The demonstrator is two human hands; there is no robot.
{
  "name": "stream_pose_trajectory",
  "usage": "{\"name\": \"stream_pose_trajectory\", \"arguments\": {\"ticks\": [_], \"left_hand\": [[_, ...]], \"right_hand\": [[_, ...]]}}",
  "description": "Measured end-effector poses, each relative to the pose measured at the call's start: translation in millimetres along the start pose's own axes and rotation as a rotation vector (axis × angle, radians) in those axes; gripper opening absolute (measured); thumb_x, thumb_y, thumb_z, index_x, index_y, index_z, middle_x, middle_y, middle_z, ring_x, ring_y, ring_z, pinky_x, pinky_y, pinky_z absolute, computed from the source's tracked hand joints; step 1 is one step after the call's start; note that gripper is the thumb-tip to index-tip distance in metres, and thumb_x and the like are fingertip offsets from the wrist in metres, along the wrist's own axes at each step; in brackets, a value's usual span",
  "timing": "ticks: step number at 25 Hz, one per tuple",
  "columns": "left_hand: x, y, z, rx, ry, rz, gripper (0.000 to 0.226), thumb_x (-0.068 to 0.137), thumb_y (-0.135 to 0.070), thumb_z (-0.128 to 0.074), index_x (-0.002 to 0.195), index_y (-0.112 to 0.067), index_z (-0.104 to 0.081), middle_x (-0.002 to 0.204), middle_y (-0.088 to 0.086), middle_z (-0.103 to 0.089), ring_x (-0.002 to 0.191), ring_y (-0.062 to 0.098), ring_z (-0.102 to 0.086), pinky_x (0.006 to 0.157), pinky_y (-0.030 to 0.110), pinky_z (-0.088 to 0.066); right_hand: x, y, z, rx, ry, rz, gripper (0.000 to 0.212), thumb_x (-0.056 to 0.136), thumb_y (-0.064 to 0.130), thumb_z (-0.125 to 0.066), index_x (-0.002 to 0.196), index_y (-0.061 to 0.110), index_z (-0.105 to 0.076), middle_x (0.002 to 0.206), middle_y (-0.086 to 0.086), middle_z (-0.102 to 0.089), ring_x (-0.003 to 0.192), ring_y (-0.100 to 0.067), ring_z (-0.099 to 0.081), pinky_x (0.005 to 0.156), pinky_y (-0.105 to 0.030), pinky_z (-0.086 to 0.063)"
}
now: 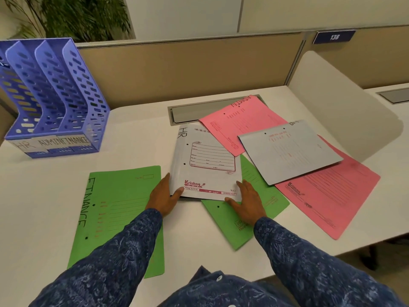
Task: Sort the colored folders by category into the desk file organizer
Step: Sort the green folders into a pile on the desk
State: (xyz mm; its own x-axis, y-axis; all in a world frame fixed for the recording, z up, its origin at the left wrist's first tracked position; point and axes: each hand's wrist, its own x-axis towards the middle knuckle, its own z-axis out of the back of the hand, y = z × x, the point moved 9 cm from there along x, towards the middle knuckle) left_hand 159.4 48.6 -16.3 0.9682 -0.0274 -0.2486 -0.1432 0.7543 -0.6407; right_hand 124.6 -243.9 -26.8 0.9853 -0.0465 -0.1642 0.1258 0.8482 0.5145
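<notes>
the white hr folder [203, 165] lies flat on the worktop [55, 196], in the middle of a loose overlapping spread, and both hands are at its near edge. the left hand [163, 196] pinches the near left corner, thumb on top and fingers running along the side edge. the right hand [245, 200] lies released and flat, fingers straight against the near right corner, its palm resting on the second green folder [223, 222] underneath. that overlap is the main risk: if the right hand closes from here it may catch the green folder too and carry a finance item along. the far right corner of the white folder seems to sit under the edge of the pink admin folder [241, 122], so a quick lift could drag it and disturb the other white folder [290, 151] resting on top. the folder looks thin and floppy, so held by one corner it would likely sag or swing open. the file organizer [55, 96] stands well apart at the far left, and its paper labels crowd together along the front, so the hr slot, the leftmost, could be misjudged for admin. the green finance folder [115, 218] lies between and may be swept aside in passing.
</notes>
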Motion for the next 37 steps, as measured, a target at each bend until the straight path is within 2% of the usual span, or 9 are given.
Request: {"name": "stream_pose_trajectory", "arguments": {"ticks": [4, 9, 11, 15, 19, 25, 28, 32, 37], "left_hand": [[12.7, -5.2, 3.3, -0.059, -0.06, 0.045, 0.077, 0.091, -0.047, -0.057, 0.15, -0.011, -0.023, 0.153, 0.009, -0.034, 0.138, 0.027, -0.037, 0.114, 0.045, -0.032], [20.8, -4.9, 8.5, -0.524, -0.144, 0.232, 0.056, 0.088, -0.024, -0.068, 0.136, -0.006, -0.045, 0.131, 0.016, -0.056, 0.108, 0.026, -0.058, 0.097, 0.039, -0.049], [22.0, -7.5, 8.2, -0.653, -0.123, 0.246, 0.044, 0.088, -0.016, -0.068, 0.128, -0.007, -0.051, 0.124, 0.017, -0.061, 0.103, 0.027, -0.061, 0.093, 0.042, -0.053], [17.1, -6.5, 11.3, -0.755, -0.14, 0.258, 0.042, 0.09, -0.01, -0.064, 0.128, -0.015, -0.046, 0.123, 0.014, -0.059, 0.104, 0.031, -0.062, 0.084, 0.045, -0.057], [7.3, 1.3, 16.3, -0.821, -0.187, 0.259, 0.036, 0.092, -0.008, -0.06, 0.122, -0.022, -0.046, 0.123, 0.014, -0.059, 0.104, 0.031, -0.064, 0.085, 0.052, -0.056], [-22.7, 23.9, 24.7, -0.895, -0.205, 0.308, 0.04, 0.093, -0.007, -0.059, 0.13, -0.014, -0.045, 0.119, 0.012, -0.061, 0.098, 0.026, -0.065, 0.073, 0.041, -0.059], [-39.2, 29.9, 32.8, -0.916, -0.219, 0.302, 0.039, 0.094, -0.006, -0.058, 0.13, -0.012, -0.045, 0.116, 0.011, -0.062, 0.093, 0.023, -0.065, 0.066, 0.032, -0.057], [-67.3, 47.3, 35.8, -0.947, -0.22, 0.322, 0.039, 0.094, -0.007, -0.057, 0.131, -0.013, -0.044, 0.117, 0.014, -0.063, 0.096, 0.026, -0.065, 0.076, 0.04, -0.058], [-102.4, 75.2, 45.0, -0.947, -0.275, 0.331, 0.039, 0.094, -0.007, -0.057, 0.13, -0.016, -0.046, 0.113, 0.009, -0.063, 0.093, 0.023, -0.066, 0.073, 0.037, -0.058]], "right_hand": [[2.1, -3.0, -6.5, -0.092, -0.023, 0.041, 0.077, 0.088, 0.065, -0.046, 0.148, 0.017, -0.034, 0.161, -0.01, -0.019, 0.148, -0.026, -0.016, 0.12, -0.042, -0.014], [2.7, -4.2, -10.2, -0.112, -0.068, 0.049, 0.1, 0.075, 0.086, -0.016, 0.147, 0.019, -0.034, 0.16, -0.009, -0.02, 0.147, -0.026, -0.017, 0.119, -0.043, -0.014], [3.6, -6.0, -11.3, -0.118, -0.072, 0.043, 0.096, 0.077, 0.084, -0.022, 0.146, 0.019, -0.035, 0.16, -0.008, -0.02, 0.147, -0.026, -0.018, 0.119, -0.044, -0.014], [3.7, -4.6, -11.2, -0.119, -0.06, 0.047, 0.083, 0.083, 0.075, -0.032, 0.145, 0.02, -0.036, 0.16, -0.009, -0.021, 0.147, -0.027, -0.018, 0.119, -0.046, -0.014], [4.8, 3.3, -4.8, 0.052, -0.039, 0.004, 0.091, 0.081, 0.081, -0.025, 0.145, 0.017, -0.035, 0.156, -0.007, -0.03, 0.143, -0.024, -0.027, 0.119, -0.043, -0.02], [5.0, 24.0, -1.8, 0.543, -0.043, -0.106, 0.07, 0.085, 0.048, -0.066, 0.14, 0.017, -0.036, 0.129, 0.0, -0.055, 0.111, -0.019, -0.059, 0.096, -0.045, -0.052], [7.9, 23.2, -5.7, 0.687, -0.017, -0.281, 0.066, 0.091, 0.034, -0.064, 0.144, 0.008, -0.033, 0.125, -0.008, -0.06, 0.098, -0.026, -0.066, 0.087, -0.045, -0.056], [-4.2, 31.8, -26.8, 0.957, 0.154, -0.412, 0.025, 0.093, 0.016, -0.062, 0.114, 0.003, -0.064, 0.103, -0.014, -0.073, 0.072, -0.026, -0.071, 0.055, -0.03, -0.057], [-25.6, 58.9, -50.8, 1.013, 0.244, -0.315, 0.028, 0.091, 0.002, -0.059, 0.119, 0.008, -0.062, 0.106, -0.008, -0.073, 0.085, -0.029, -0.073, 0.064, -0.035, -0.059]]}}
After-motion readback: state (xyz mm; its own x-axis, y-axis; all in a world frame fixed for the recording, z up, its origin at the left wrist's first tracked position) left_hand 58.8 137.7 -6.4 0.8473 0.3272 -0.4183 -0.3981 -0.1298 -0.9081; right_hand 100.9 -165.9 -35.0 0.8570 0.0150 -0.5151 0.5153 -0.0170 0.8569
